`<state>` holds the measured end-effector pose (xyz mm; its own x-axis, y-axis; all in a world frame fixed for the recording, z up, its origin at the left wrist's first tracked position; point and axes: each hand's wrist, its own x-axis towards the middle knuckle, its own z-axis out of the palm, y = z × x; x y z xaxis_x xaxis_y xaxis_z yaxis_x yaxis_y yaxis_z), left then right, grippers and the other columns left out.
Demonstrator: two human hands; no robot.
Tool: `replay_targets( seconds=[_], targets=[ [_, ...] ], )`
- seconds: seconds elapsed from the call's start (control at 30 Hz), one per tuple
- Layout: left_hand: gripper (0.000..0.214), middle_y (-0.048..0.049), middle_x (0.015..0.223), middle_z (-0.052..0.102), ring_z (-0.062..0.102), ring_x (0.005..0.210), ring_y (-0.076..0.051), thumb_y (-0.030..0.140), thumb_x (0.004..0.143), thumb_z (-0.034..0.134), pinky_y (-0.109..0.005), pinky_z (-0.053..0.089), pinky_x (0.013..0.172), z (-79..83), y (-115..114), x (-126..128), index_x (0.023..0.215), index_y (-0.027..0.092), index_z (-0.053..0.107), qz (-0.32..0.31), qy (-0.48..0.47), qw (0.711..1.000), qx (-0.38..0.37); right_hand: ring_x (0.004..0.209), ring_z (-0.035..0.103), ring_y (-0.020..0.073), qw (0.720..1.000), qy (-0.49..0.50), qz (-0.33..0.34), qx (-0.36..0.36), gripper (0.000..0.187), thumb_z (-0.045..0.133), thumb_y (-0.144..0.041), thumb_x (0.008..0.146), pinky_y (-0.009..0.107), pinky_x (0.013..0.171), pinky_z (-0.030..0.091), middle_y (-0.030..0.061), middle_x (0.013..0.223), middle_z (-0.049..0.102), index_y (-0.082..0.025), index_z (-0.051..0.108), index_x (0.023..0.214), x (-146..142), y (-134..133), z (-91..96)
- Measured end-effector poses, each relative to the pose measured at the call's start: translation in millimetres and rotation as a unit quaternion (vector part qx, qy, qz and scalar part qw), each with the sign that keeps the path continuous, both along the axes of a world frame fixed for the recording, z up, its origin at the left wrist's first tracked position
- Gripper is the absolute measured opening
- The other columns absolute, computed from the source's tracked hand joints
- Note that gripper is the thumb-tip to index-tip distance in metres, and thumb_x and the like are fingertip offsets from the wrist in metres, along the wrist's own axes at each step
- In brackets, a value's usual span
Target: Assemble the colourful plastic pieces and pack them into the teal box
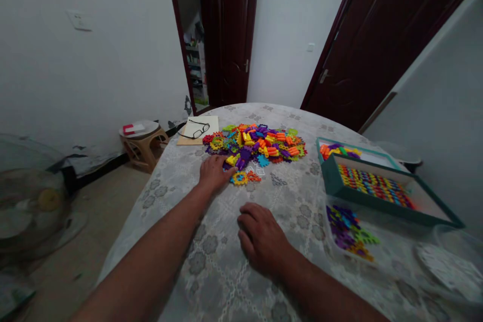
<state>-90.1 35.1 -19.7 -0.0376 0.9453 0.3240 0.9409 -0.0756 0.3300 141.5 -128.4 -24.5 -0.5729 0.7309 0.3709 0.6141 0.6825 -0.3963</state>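
Note:
My left hand (216,173) rests at the near left edge of a heap of colourful plastic building pieces (269,142). Its thumb and fingers are apart, touching purple and yellow pieces at that edge; I make out no piece lifted. A yellow gear-shaped piece (240,178) lies flat just right of the thumb, with an orange piece (253,176) beside it. Closer to me, my right hand (262,235) rests on the tablecloth, fingers loosely bent and a little apart, with nothing visible in it. Grey flat pieces (278,179) lie between this hand and the heap.
Black-framed glasses (198,133) lie on a pad of paper (211,124) at the back left. On the right stand a green-edged box (381,206) with rows of coloured beads, and a clear plastic tub (332,241) holding more pieces. A patterned cloth (222,271) covers the round table.

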Motion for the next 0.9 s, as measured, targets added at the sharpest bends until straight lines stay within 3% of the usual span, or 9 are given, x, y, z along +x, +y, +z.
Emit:
replay_targets(
  seconds=[0.2,0.3,0.47,0.67,0.9],
  targets=[
    [0.053,-0.0147,0.136,0.069,0.060,0.131,-0.035,0.052,0.088,0.078,-0.049,0.042,0.117,-8.4,-22.5,46.3,0.132,0.023,0.072,-0.082,-0.072,0.994,0.022,0.141,0.050,0.0322,0.996,-0.015,-0.086,0.008,0.025,0.065,-0.027,0.098,0.052,0.126,0.035,0.0149,0.147,0.059,-0.020,0.069,0.122,0.7,12.0,-3.1],
    [0.044,-0.0141,0.134,0.072,0.063,0.130,-0.033,0.045,0.093,0.072,-0.049,0.044,0.118,-7.4,-33.7,59.6,0.131,0.022,0.071,-0.126,-0.145,0.981,0.039,0.140,0.050,0.0333,0.992,-0.029,-0.122,0.008,0.026,0.066,-0.032,0.099,0.053,0.126,0.034,0.0164,0.147,0.059,-0.020,0.069,0.122,5.4,19.3,-3.1],
    [0.040,-0.0108,0.127,0.075,0.074,0.099,-0.023,0.040,0.097,0.063,-0.043,0.058,0.099,-4.0,-50.5,62.1,0.132,0.022,0.067,-0.141,-0.267,0.953,0.010,0.140,0.048,0.0343,0.985,-0.029,-0.170,0.006,0.035,0.066,-0.035,0.099,0.054,0.126,0.031,0.0195,0.146,0.058,-0.016,0.069,0.127,11.5,25.8,-3.3],
    [0.033,-0.0114,0.116,0.076,0.071,0.108,-0.027,0.040,0.094,0.059,-0.046,0.054,0.105,3.0,-52.2,64.1,0.117,0.020,0.072,-0.107,-0.244,0.964,0.021,0.141,0.047,0.0341,0.984,-0.029,-0.174,0.002,0.038,0.063,-0.037,0.101,0.055,0.126,0.029,0.0193,0.148,0.059,-0.014,0.068,0.130,11.5,25.9,0.9],
    [0.025,-0.0095,0.110,0.078,0.070,0.107,-0.028,0.036,0.089,0.058,-0.046,0.051,0.108,8.8,-54.3,67.5,0.102,0.023,0.076,-0.111,-0.281,0.953,0.018,0.143,0.045,0.0281,0.993,-0.031,-0.112,0.011,0.034,0.054,-0.025,0.105,0.049,0.125,0.029,0.0096,0.145,0.064,-0.022,0.063,0.138,13.1,26.2,5.4]
  ],
)
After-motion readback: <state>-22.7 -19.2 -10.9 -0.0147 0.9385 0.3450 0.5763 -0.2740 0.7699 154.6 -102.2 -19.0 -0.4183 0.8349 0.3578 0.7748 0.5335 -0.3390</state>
